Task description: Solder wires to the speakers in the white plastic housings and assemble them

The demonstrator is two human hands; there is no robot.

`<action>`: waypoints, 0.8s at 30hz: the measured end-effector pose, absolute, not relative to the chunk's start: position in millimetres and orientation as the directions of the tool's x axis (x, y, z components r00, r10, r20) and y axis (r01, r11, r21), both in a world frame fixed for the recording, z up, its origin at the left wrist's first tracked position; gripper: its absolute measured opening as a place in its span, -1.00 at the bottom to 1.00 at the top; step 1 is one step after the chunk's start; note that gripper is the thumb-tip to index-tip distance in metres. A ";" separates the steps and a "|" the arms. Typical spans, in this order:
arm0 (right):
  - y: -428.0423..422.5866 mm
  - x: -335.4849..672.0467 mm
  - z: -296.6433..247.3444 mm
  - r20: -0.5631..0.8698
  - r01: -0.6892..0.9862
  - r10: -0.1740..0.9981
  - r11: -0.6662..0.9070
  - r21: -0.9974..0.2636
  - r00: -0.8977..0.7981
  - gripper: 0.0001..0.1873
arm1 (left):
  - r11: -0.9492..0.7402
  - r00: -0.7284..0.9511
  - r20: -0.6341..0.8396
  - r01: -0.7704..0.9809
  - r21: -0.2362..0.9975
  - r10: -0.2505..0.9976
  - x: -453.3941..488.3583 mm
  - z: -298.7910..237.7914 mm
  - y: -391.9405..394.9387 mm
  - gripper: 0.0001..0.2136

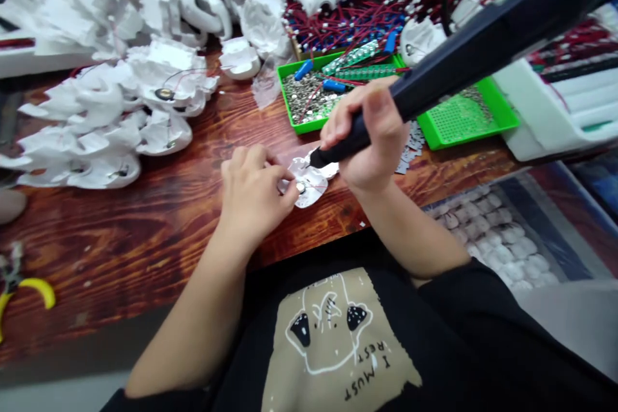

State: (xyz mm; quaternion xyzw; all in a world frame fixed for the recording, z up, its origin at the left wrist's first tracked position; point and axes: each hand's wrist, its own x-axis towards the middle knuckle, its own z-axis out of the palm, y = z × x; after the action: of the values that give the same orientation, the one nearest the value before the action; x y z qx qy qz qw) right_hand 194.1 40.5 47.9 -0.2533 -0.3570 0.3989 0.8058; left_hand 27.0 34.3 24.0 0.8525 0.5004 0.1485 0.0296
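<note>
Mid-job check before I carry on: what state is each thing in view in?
Shell: apparently hollow side up
Tool: held, tilted, tip at the shell; on or off unclear
Right grip: closed around the tool
Left grip: touching the shell
Left tray: loaded
Right tray: partly filled, some floor bare
Pliers: handles spread, partly out of frame

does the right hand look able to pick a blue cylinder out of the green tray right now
Probably not: the right hand is wrapped around the dark tool. The blue cylinder nearest it lies just beyond, so distance seems no bar; the occupied grip does.
</note>
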 end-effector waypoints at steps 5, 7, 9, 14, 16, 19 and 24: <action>44.4 203.0 49.7 0.343 -0.473 0.825 0.546 -0.691 0.450 -0.59 | -0.615 0.455 0.448 0.717 0.328 0.770 22.6 25.0 44.3 -0.96; 45.4 208.9 53.9 0.356 -0.484 0.812 0.567 -0.667 0.462 -0.57 | -0.613 0.400 0.478 0.632 0.474 0.782 24.6 30.6 43.4 -0.91; 44.1 215.2 60.9 0.372 -0.478 0.802 0.584 -0.656 0.468 -0.56 | -0.524 0.308 0.425 0.545 0.654 0.851 28.8 36.4 38.4 -0.86; 29.3 226.7 86.3 0.441 -0.418 0.722 0.678 -0.604 0.534 -0.48 | -0.293 0.138 0.264 0.277 0.915 0.955 44.0 43.1 21.4 -0.84; 21.5 228.1 95.8 0.433 -0.391 0.716 0.677 -0.624 0.548 -0.45 | -0.287 0.127 0.265 0.202 0.936 0.956 49.1 43.7 18.3 -0.85; 9.8 225.7 106.8 0.390 -0.361 0.713 0.657 -0.663 0.582 -0.42 | -0.243 0.130 0.225 0.149 0.958 0.966 53.6 43.4 16.9 -0.85; -11.6 216.4 121.5 0.321 -0.337 0.722 0.606 -0.721 0.612 -0.51 | -0.024 0.198 0.047 -0.119 0.993 0.979 55.2 36.7 16.2 -0.85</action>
State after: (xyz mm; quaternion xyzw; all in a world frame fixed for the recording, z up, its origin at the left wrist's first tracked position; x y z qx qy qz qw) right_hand 216.4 -11.6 121.5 -0.3131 -0.3081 0.3146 0.8415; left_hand 55.2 16.2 36.7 0.5268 0.4081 0.4841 0.5671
